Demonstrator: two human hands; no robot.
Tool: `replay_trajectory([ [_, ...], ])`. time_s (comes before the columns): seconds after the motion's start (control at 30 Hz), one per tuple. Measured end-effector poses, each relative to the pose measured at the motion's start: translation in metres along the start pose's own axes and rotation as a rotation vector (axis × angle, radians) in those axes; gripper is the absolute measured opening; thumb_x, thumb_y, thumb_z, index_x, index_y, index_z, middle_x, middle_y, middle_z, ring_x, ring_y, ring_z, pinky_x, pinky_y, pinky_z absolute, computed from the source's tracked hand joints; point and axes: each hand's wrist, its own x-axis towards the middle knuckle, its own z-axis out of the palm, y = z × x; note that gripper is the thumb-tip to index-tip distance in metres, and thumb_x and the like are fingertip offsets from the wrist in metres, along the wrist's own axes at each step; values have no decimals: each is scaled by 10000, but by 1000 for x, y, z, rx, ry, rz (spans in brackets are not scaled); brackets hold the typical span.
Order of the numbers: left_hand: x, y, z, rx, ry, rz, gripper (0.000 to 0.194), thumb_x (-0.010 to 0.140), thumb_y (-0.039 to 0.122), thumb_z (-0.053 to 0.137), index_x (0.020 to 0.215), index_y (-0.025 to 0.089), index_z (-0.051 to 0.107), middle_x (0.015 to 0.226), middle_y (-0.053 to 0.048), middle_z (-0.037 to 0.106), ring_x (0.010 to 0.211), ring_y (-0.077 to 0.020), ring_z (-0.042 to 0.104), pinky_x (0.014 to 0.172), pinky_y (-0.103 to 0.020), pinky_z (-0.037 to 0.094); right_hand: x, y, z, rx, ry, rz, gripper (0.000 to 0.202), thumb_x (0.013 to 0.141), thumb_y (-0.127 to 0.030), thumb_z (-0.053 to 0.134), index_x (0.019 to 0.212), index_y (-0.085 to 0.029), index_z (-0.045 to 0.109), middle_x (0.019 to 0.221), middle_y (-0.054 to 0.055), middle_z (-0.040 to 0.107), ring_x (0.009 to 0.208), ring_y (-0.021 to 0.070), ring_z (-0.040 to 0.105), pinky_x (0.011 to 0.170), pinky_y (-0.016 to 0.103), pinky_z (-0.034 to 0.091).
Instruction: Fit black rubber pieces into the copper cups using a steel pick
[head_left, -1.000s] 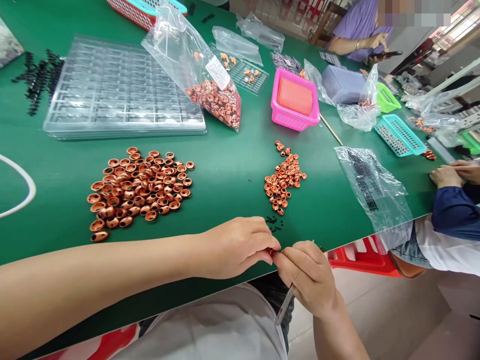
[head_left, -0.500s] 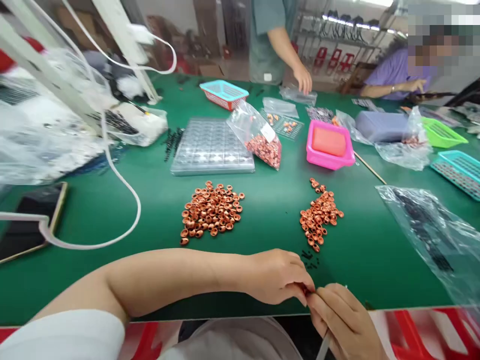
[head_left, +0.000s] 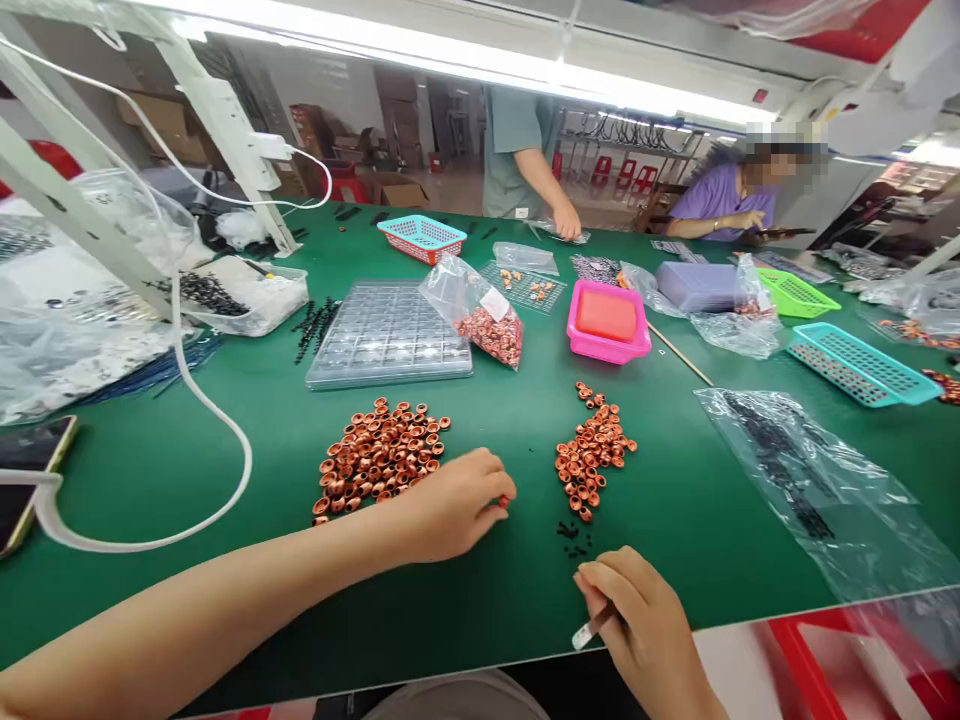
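My left hand [head_left: 465, 503] is pinched at the right edge of a pile of small copper-coloured cups [head_left: 379, 450]. A bit of reddish copper shows between its fingertips, mostly hidden; it looks like one of the cups. My right hand [head_left: 641, 620] is closed near the table's front edge, with a flat silver metal tool [head_left: 592, 628], apparently tweezers, sticking out below the fingers. Just above that hand lie several tiny black parts [head_left: 574, 540]. A second, smaller pile of copper cups [head_left: 596, 450] sits beyond them.
Behind the piles stand a clear compartment tray [head_left: 390, 335], a bag of copper parts [head_left: 491, 330] and a pink basket [head_left: 609, 345]. A plastic bag with black parts [head_left: 787, 460] lies right. A white cable [head_left: 240, 470] loops at left. Two people are across the table.
My hands have come apart: the left moved left and away from me to the larger pile, while the right stays near the front edge. The view has tilted up.
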Motion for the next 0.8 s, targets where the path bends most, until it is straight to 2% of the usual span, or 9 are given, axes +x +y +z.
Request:
replay_trajectory([
  [0.1,-10,-17,-14,234,-5,-157,160,897,113,514,988,162,637,973,-93,598,931,-251,552,820,-374,467,-4,4,2,-33,68,81,179,916,-89,541,1044,-211,569,764,7,613,669,129,529,614,249,434],
  [0.23,-19,-31,-26,436,-52,-231,214,906,137,473,986,150,671,994,-117,606,969,-284,556,898,-454,461,-7,7,9,-42,98,143,158,920,-108,542,1018,-226,579,732,-3,612,648,132,533,614,258,427],
  [0.33,-18,-30,-32,541,-68,-242,243,895,146,470,1005,133,687,1033,-146,617,1002,-324,553,878,-484,472,-8,7,11,-6,137,172,159,918,-108,541,1010,-231,585,737,-2,628,646,133,544,615,262,432],
  [0.4,-12,-22,-31,550,-49,-230,264,900,144,465,1047,122,684,1055,-152,623,990,-322,556,874,-487,477,-9,6,11,17,166,186,147,915,-112,549,993,-231,583,743,-2,637,641,130,546,607,260,433],
  [0.53,9,6,-12,358,-36,-138,292,950,164,465,1177,137,646,1074,-124,640,991,-276,562,880,-436,491,-9,4,7,37,165,211,123,916,-121,557,961,-232,584,712,-16,629,612,121,538,576,251,426],
  [0.63,26,25,12,195,-111,-63,244,940,169,523,1140,150,661,1039,-105,652,960,-247,576,866,-393,505,-10,4,5,71,229,243,141,907,-115,571,987,-230,590,759,-6,648,638,120,573,588,248,456],
  [0.73,37,31,30,127,-151,-34,223,925,174,568,1120,136,668,1009,-105,650,945,-245,583,854,-389,513,-10,5,4,109,305,302,162,899,-117,591,1015,-229,591,812,4,659,683,119,607,612,242,489],
  [0.8,39,29,37,85,-143,-34,224,918,173,589,1122,130,669,1025,-108,642,952,-243,585,849,-380,517,-10,6,3,104,299,346,148,905,-140,594,1020,-233,596,835,9,659,712,125,622,614,242,502],
])
